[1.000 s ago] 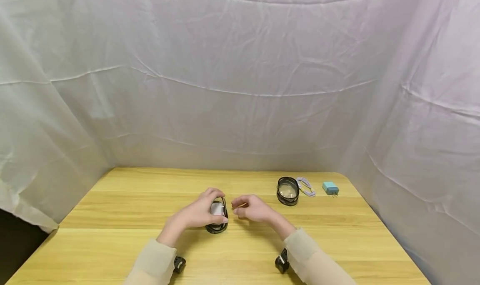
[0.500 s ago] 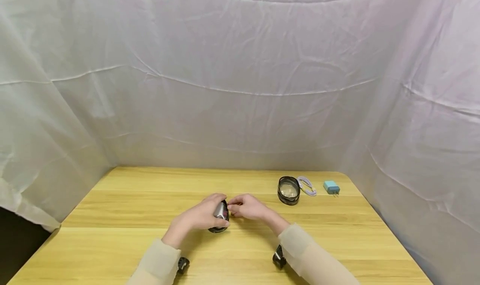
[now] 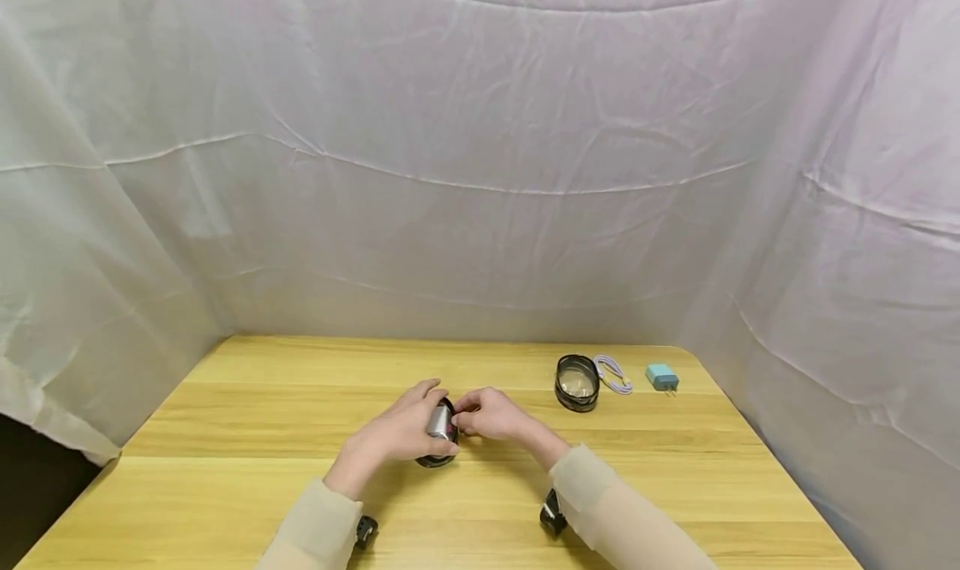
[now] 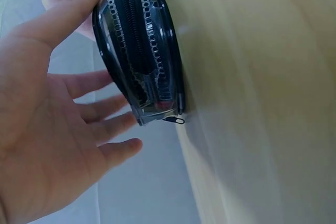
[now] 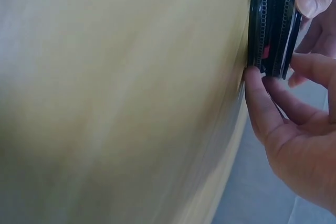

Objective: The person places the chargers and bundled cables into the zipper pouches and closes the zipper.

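Note:
A small round clear case [image 3: 433, 461] with black piping stands near the middle of the table. Its black zipper [image 4: 134, 35] runs round the side, and a loose zipper pull [image 4: 178, 120] dangles at one end in the left wrist view. Inside, a shiny silver item [image 3: 439, 422] with a pinkish patch shows through, its kind unclear. My left hand [image 3: 397, 430] holds the case from the left, thumb at the near edge and fingers round the far side. My right hand [image 3: 491, 414] pinches at the right edge of the case, close by the zipper band in the right wrist view.
Toward the back right stands another round clear case [image 3: 577, 399] with black trim. Beside it lie a coiled lavender cable [image 3: 613, 373] and a light-blue plug adapter [image 3: 662, 377] with its prongs out. Pale cloth [image 3: 480, 245] hangs around the wooden table [image 3: 300, 387].
My right hand has moved left from beside the case onto its edge. The case's black rim, raised a second ago, sits lower now. My left hand keeps its hold, shifted slightly right.

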